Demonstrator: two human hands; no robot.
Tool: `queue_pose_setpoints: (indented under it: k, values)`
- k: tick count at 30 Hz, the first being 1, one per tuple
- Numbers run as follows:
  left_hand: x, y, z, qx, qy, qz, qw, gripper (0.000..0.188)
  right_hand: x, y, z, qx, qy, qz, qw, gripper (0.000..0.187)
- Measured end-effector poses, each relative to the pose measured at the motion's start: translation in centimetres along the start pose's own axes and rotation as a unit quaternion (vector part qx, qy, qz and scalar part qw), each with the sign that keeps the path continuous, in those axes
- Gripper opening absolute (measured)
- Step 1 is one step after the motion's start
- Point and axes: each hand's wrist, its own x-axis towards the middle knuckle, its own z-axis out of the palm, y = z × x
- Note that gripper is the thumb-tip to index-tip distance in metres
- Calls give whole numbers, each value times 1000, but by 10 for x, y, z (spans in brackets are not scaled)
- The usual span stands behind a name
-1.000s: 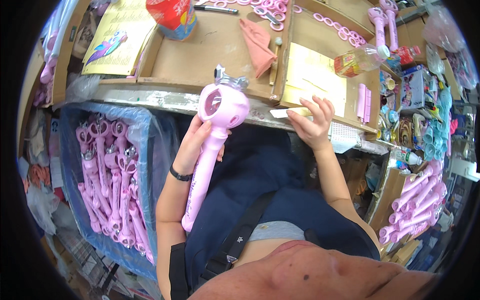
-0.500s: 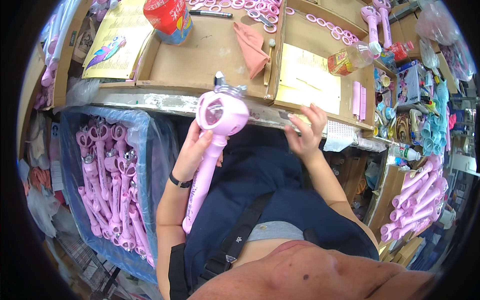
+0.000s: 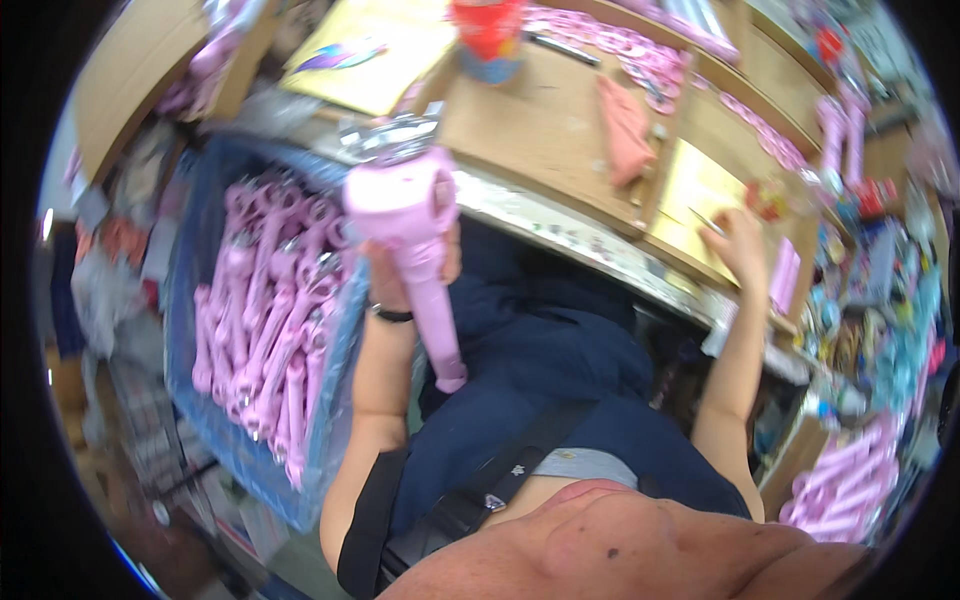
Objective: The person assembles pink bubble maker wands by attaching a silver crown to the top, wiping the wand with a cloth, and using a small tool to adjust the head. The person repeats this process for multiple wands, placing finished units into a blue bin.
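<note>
My left hand is wrapped round the shaft of a pink toy wand, held upright in front of my body. A shiny silver crown piece tops its round, hollow head. Over the yellow paper in the right-hand compartment, my right hand has its fingers curled together. A thin, dark, pointed sliver shows at these fingertips, too blurred to name.
Left of me, a blue-lined bin holds several pink wands; more wands are piled at the right. The cardboard tray carries a red packet, a black marker, an orange cloth and pink rings.
My right hand has reached away to the right, from the table's edge onto the yellow paper, and its spread fingers have closed. The wand has turned in my left hand. The view has swung left.
</note>
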Motion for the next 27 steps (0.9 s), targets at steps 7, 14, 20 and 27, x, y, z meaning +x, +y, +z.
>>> queue_pose_setpoints:
  k: [7,14,20,27]
  values:
    - [6,-20,-6,-173,-23,-64,983,82,-16,-67,-23,220,33,8,975,15]
    - [16,-34,3,-207,-17,-100,973,75,-50,-203,-8,234,127,-384,884,20]
    - [14,-32,12,-100,-24,-87,991,74,-45,-227,-5,189,210,-408,868,18]
    - [10,-27,29,64,9,-71,995,56,-43,-214,2,205,184,-390,879,16]
